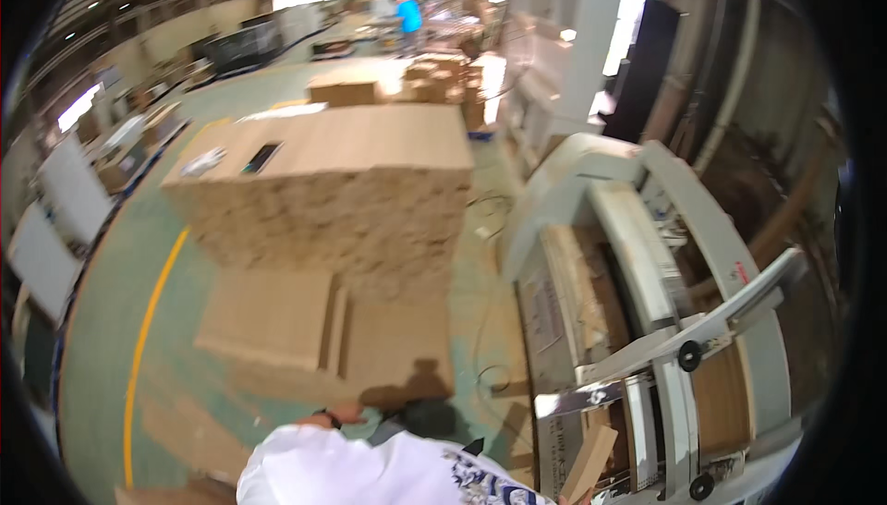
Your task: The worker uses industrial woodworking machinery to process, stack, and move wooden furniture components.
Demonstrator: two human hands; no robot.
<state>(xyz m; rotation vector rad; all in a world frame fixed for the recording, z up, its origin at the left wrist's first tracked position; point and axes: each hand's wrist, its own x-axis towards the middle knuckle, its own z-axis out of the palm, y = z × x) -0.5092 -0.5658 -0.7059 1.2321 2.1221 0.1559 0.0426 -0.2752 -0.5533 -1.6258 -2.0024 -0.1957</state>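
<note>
The green floor (171, 316) is the biggest thing, and a yellow line (152, 329) runs along its left part. On the right is a big pale machine (637, 200) with a rounded corner, long bars and two round black knobs. In the middle stands a big block of brown boards (323, 219), with a flat top and rough sides. A tall white cabinet (559, 52) stands behind the machine. Flat brown boards (268, 316) lie on the floor in front of the block, toward the person. Farther back are brown boxes (344, 90), and a person in a blue top (409, 17) is far away.

The person here wears a white shirt (323, 468) with a dark pattern on one side. A tan strip (589, 462) is at the bottom right, tilted, its top end up, in front of the machine. The right hand (575, 500) is at the strip's low end and grips it, but most of this hand is cut off. The left hand (346, 413) is near the flat boards, and it is too blurry to tell if its fingers are open or closed. A white crumpled thing (203, 162) and a dark phone (262, 158) lie on top of the block. A dark band (328, 418) is on the left wrist.
</note>
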